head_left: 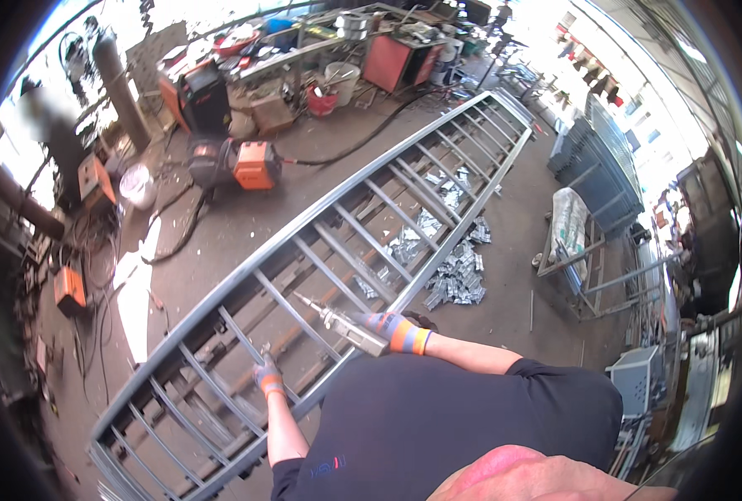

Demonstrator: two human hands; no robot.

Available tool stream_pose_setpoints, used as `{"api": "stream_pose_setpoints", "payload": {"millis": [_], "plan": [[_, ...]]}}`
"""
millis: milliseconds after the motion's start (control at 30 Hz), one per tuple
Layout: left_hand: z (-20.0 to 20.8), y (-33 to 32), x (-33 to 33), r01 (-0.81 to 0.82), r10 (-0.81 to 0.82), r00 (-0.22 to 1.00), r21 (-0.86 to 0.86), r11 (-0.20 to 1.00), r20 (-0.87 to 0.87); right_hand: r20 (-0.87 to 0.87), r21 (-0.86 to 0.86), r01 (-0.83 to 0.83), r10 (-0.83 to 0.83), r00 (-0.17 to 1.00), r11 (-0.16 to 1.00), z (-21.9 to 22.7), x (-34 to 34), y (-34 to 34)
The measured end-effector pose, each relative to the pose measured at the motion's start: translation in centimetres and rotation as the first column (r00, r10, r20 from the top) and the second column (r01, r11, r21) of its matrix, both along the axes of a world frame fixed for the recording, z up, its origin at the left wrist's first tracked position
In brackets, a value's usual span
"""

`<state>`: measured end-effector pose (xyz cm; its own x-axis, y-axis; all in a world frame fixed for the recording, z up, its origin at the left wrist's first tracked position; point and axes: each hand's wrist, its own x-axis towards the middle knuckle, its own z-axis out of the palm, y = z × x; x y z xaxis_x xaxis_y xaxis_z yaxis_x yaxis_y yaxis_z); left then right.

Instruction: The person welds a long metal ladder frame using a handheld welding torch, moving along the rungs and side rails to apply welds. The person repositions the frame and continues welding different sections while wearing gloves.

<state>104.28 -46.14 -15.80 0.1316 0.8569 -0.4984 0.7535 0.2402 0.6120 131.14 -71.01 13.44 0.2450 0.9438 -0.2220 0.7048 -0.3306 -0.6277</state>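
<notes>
Your right hand (396, 331), in a striped glove, has its grip wrapped tight around a grey tool (342, 323) shaped like a gun. The thin tip of the tool sticks out past your grip, up and to the left, and points at a cross bar of the long metal frame (363, 219).

Your left hand (267, 377), also gloved, is lower and to the left of that grip. Its fingers look pressed down on one of the slanted bars (239, 344) of the frame, but you cannot tell if they curl all the way round it.

The frame looks like a giant ladder. It starts just under your hands and runs far away from your grip, up and to the right. It lies flat, low over the floor (504, 217).

The frame is likely very heavy and very stiff. It will not bend, and one person could probably not lift it. Its bars look smooth and hard, with edges that may be sharp, so gloves are good. If you need to steady it, hold a thin cross bar close to your grip, where your fingers can go around it. The big side rails look too wide for that.

The tool looks solid but fine for one hand. Hold it by the thick back part, as you do now.

Beyond the frame, to the right of your grip, a pile of small shiny metal bits (459, 271) lies on the floor.
</notes>
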Motion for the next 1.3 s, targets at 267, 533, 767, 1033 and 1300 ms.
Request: {"api": "stream_pose_setpoints", "payload": {"millis": [267, 533, 767, 1033, 1300], "plan": [[0.6, 0.0, 0.6, -0.069, 0.076, 0.997, 0.194, 0.979, -0.031, -0.014, 0.023, -0.012, 0.012, 1.0, 1.0, 1.2, -0.1, 1.0], [5.0, -0.6, 1.0, -0.091, 0.082, 0.989, 0.073, 0.993, 0.122, -0.031, 0.056, -0.036, 0.038, 0.999, 0.998, 0.0, 0.2, 0.8], [4.9, -0.7, 0.8, -0.115, 0.11, 0.993, 0.156, 0.981, 0.041, -0.073, -0.024, -0.025, 0.023, 0.997, 0.999, 0.8, 0.1, 1.1], [2.6, 0.1, 0.3, -0.105, 0.103, 0.994, 0.123, 0.987, 0.027, -0.051, -0.047, -0.036, 0.034, 0.998, 0.998, 1.2, -0.1, 1.0], [3.0, 2.9, -0.5, 0.088, -0.075, 0.984, 0.075, 0.993, -0.165, -0.04, -0.069, -0.047, 0.045, 0.998, 0.996, 0.8, -0.2, 0.6]]}}
